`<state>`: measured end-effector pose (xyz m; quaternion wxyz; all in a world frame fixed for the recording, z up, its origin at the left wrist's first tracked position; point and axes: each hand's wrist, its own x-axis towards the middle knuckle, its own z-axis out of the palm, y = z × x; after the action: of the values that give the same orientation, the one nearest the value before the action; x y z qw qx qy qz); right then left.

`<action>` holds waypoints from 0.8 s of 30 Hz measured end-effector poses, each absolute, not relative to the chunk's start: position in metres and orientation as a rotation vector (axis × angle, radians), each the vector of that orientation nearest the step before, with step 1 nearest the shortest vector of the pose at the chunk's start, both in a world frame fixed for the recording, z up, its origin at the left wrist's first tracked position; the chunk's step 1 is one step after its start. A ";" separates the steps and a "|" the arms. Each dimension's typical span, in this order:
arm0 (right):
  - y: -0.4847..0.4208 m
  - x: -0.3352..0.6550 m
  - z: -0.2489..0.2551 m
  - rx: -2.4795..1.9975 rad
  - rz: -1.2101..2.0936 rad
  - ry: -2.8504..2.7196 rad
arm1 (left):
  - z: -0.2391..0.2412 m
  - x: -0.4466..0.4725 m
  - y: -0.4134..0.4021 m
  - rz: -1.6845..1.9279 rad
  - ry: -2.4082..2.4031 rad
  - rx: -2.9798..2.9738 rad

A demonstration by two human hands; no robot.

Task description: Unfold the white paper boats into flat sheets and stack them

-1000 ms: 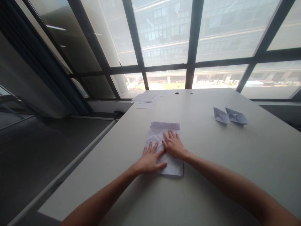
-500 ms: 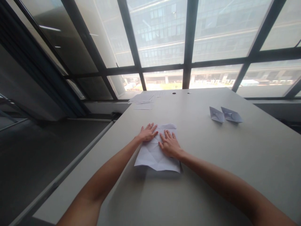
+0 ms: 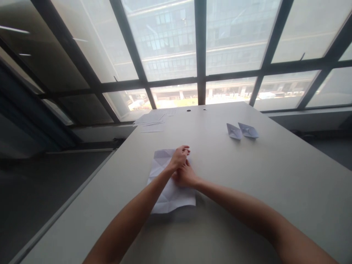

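Observation:
A creased white paper sheet [image 3: 165, 190] lies unfolded on the grey table [image 3: 247, 190] in front of me. My left hand [image 3: 180, 157] reaches across to the sheet's far right corner, fingers curled and pinched on that corner. My right hand [image 3: 187, 178] rests on the right side of the sheet just behind the left hand. Its fingers are hidden under my left wrist.
Two folded paper boats [image 3: 242, 131] sit side by side at the far right of the table. A loose stack of white sheets [image 3: 151, 119] lies at the far left corner. Two round cable holes [image 3: 196, 109] mark the far edge, below the big window.
The sheet has been opened out wider. My left hand moved from the sheet's far left over to its far right corner and closed. My view swung to the right.

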<state>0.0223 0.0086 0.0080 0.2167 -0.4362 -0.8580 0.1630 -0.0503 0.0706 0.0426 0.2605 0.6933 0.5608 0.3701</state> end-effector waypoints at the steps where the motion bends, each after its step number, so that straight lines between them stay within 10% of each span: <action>1: 0.011 0.022 0.007 -1.210 0.481 -2.362 | 0.038 -0.057 0.069 1.052 1.496 1.810; 8: 0.045 0.039 0.007 -1.257 0.596 -2.074 | 0.022 -0.095 0.061 1.399 1.464 1.520; 24: 0.167 0.341 0.058 -2.170 0.042 -1.260 | 0.011 -0.077 0.046 0.917 1.472 2.384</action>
<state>0.3412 0.1669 0.0584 0.3108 -0.8219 -0.4771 0.0159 -0.0765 0.0455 0.0111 0.0965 0.8050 0.4969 0.3094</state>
